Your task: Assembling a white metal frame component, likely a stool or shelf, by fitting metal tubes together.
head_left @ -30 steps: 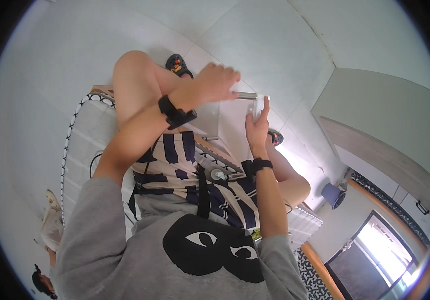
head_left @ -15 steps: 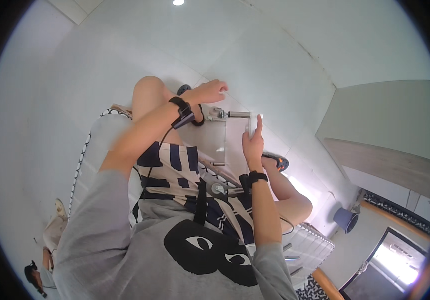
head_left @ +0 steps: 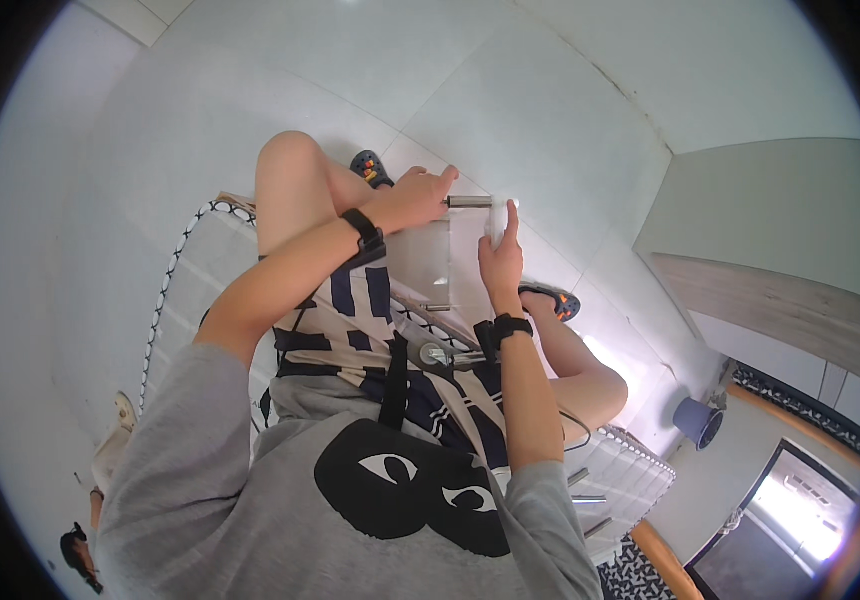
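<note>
My left hand [head_left: 413, 199] closes over the fitting at the left end of a short metal rod [head_left: 470, 202], its index finger pointing outward. The fitting itself is hidden under the palm. At the rod's other end is a white bar [head_left: 498, 222]. My right hand [head_left: 501, 263] is wrapped around the lower part of that bar, index finger stretched along it. A pale, see-through-looking sheet [head_left: 428, 260] lies below the rod, between my legs. Closer to me, another small metal rod [head_left: 436, 308] shows, and a round grey disc with a metal piece [head_left: 435, 356] rests at my lap.
Several metal rods [head_left: 588, 499] lie on the white quilted pad [head_left: 640, 475] to my right. A blue-grey bucket [head_left: 698, 422] stands farther right, near a cabinet [head_left: 765, 210]. Part of another person [head_left: 110, 455] shows at the lower left. My shod feet flank the work.
My left hand has come down onto the chrome fitting at the rod's end and covers it. Rod, white bar and right hand sit slightly higher in the picture.
</note>
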`<state>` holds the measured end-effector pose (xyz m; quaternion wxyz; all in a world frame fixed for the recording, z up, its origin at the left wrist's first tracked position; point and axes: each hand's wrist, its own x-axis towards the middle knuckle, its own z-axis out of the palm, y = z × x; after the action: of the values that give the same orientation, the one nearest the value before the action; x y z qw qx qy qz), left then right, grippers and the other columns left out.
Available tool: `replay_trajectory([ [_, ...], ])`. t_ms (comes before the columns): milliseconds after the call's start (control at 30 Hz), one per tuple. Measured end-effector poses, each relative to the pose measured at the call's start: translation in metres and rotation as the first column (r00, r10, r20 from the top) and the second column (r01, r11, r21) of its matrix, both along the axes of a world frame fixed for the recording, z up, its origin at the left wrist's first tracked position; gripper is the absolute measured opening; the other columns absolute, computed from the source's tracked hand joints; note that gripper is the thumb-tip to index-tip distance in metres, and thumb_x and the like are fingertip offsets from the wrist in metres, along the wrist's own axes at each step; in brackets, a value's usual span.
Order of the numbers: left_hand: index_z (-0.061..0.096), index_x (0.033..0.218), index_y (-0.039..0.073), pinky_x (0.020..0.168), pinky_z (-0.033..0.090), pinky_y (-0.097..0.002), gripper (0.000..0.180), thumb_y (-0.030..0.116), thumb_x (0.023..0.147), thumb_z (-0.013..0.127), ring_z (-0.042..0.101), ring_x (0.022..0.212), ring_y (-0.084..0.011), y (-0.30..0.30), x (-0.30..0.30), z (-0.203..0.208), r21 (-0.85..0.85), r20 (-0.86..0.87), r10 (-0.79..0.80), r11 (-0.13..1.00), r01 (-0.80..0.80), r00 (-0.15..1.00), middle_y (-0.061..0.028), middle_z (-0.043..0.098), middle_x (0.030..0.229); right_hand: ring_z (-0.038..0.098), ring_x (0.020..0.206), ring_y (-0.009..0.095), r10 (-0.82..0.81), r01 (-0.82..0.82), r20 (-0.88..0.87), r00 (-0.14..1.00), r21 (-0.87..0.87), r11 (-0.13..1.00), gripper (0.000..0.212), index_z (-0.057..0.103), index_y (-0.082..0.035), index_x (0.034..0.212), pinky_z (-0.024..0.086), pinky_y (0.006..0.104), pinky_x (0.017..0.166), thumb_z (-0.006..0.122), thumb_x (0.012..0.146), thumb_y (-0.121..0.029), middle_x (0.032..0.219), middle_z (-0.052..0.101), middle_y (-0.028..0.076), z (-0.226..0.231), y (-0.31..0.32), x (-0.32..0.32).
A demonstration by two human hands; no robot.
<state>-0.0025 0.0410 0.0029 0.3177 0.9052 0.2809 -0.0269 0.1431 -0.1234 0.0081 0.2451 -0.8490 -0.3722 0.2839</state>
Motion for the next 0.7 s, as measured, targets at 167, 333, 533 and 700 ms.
replay_trajectory([
  [167,0.053,0.123,0.000,0.087,0.051,-0.0350,0.043,0.009,0.084,0.066,0.067,0.095,-0.0250,0.046,-0.020,-0.027,-0.519,0.185,-0.134,0.828,0.212,0.974,-0.0175,0.070,0.100,0.067,0.081,0.041,0.039,-0.046,0.072,0.997,0.092,0.995,0.080,0.021,-0.023,0.156,0.052,0.0508,0.072,0.056,0.085,-0.012,0.097,0.068,0.025,-0.009,0.003,-0.003],
  [333,0.063,0.109,-0.001,0.082,0.051,-0.0346,0.030,0.007,0.081,0.066,0.066,0.092,-0.0269,0.050,0.001,-0.003,-0.955,-0.224,0.005,0.197,-0.221,0.974,-0.0133,0.069,0.094,0.067,0.083,0.042,0.026,-0.038,0.095,0.995,0.120,0.992,0.080,0.021,-0.024,0.155,0.053,0.0511,0.072,0.056,0.084,-0.012,0.098,0.068,0.025,-0.011,-0.004,-0.002],
  [533,0.063,0.089,0.005,0.078,0.048,-0.0420,0.019,0.021,0.080,0.067,0.065,0.085,-0.0298,-0.002,-0.008,-0.003,0.517,-0.017,-0.224,0.832,0.201,0.974,-0.0105,0.065,0.084,0.066,0.080,0.044,-0.030,0.028,0.023,0.999,0.094,0.995,0.079,0.025,-0.024,0.154,0.053,0.0529,0.072,0.057,0.083,-0.014,0.091,0.068,0.025,-0.013,-0.005,-0.007],
  [700,0.064,0.088,0.005,0.074,0.050,-0.0445,0.017,0.020,0.081,0.065,0.067,0.082,-0.0320,-0.003,-0.001,-0.001,0.175,0.036,0.020,0.984,-0.026,0.999,-0.0131,0.068,0.083,0.067,0.084,0.043,-0.096,0.090,0.054,0.994,0.111,0.990,0.078,0.027,-0.028,0.153,0.053,0.0531,0.075,0.059,0.083,-0.016,0.096,0.069,0.024,-0.016,-0.004,-0.005],
])
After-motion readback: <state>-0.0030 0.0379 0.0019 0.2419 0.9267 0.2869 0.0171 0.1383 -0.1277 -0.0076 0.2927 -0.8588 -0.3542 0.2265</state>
